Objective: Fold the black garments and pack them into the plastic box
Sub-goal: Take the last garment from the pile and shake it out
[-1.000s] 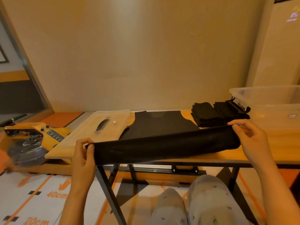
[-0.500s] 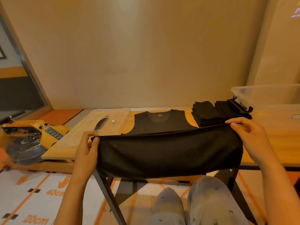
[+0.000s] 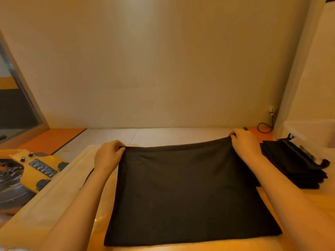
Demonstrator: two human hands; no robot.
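A black garment [image 3: 188, 192] lies folded in half on the wooden table [image 3: 297, 207], its doubled edge at the far side. My left hand [image 3: 108, 154] pinches the far left corner of the fold. My right hand [image 3: 243, 142] pinches the far right corner. A stack of folded black garments [image 3: 290, 163] sits just right of it. The clear plastic box [image 3: 308, 133] stands at the right edge, behind the stack and only partly in view.
The box's clear lid [image 3: 59, 187] lies flat on the table's left part under my left forearm. A yellow machine [image 3: 30, 171] stands on the floor to the left. A wall socket with a black cable [image 3: 266, 125] is at the far right.
Both hands carried the garment's near hem up and away over the rest of it, down to the far edge. The neckline is now covered. The camera came closer.
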